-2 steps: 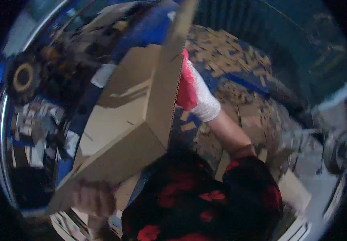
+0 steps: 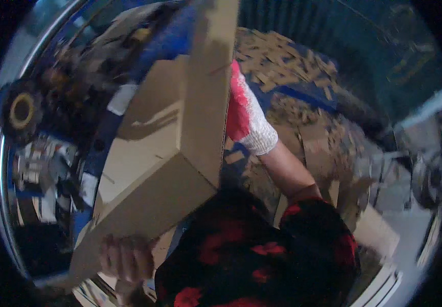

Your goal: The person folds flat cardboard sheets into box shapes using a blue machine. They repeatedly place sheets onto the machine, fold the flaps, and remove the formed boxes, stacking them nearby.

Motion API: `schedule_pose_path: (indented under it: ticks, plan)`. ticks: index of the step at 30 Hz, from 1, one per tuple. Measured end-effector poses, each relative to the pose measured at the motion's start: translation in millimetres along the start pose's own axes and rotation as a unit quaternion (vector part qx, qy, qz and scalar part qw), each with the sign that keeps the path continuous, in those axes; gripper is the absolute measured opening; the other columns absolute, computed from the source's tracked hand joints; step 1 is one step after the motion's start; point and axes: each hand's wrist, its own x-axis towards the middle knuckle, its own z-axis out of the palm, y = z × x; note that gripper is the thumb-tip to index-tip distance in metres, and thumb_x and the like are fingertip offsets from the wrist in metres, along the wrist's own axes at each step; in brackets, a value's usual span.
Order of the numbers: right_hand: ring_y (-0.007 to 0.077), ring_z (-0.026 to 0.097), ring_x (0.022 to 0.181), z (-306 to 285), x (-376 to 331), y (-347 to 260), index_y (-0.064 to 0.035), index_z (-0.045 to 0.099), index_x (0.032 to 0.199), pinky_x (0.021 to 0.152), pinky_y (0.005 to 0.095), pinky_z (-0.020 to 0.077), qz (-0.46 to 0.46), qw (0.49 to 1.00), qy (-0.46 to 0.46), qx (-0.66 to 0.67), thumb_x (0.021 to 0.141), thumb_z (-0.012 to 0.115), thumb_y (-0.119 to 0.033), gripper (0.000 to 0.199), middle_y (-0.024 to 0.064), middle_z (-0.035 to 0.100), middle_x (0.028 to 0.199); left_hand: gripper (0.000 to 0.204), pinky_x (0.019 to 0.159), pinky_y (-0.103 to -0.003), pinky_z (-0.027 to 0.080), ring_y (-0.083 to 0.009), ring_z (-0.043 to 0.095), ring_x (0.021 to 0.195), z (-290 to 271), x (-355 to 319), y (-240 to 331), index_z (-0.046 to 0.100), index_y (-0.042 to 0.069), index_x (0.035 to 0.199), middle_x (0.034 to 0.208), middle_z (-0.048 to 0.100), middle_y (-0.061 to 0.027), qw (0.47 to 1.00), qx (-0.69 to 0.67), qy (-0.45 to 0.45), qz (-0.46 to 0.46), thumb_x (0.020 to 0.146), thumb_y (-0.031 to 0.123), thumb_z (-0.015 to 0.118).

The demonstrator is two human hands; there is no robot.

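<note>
A brown cardboard box [image 2: 146,197], open on top with its walls raised, is held at a slant before me. My left hand [image 2: 127,257], bare, has its fingers curled against the near wall at the lower left. On the right, my right hand [image 2: 246,112] wears a white glove with a red palm and grips the tall side wall from outside. Its fingertips are partly hidden behind that wall. Inside the box, the floor panel and the folded far corner show in light and shadow.
Cardboard scraps [image 2: 282,59] lie heaped beyond my right hand, with more pieces below them. Dark machinery with a round wheel [image 2: 22,110] stands at the left. A curved metal rail [image 2: 39,46] runs along the left rim. Cardboard sheets [image 2: 377,230] lean at the lower right.
The tall side wall of the box has turned to show more of its face. The upper part of the box has shifted slightly left, and my left hand slightly right in the picture.
</note>
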Motion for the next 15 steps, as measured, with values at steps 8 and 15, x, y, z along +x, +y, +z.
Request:
schedule_pose_path:
  ticks: [8,15]
  plan:
    - [0.0180,0.049,0.111,3.0,-84.4,-92.4,0.0046,0.033,0.139,0.088,0.0322,0.0466,-0.164,0.834,-0.127,-0.511,0.082,0.072,-0.034,0.079,0.0141,0.049,0.129,0.037,0.076,-0.052,0.053,-0.0255,0.053,0.057,-9.0,76.8,41.0,0.053,0.002,0.068,0.061,0.051,-0.0103,0.980,-0.082,0.032,0.176,0.093,0.029,0.059]
    - [0.0395,0.057,0.104,24.9,-151.9,-160.5,0.0028,0.034,0.136,0.084,0.0413,0.0476,0.134,0.717,-0.389,-0.563,0.067,0.079,-0.044,0.095,0.0264,0.055,0.114,0.030,0.079,-0.040,0.051,-0.0106,0.048,0.060,20.9,160.0,94.1,0.051,0.016,0.063,0.062,0.047,0.0039,0.896,-0.276,0.125,0.324,0.084,0.032,0.064]
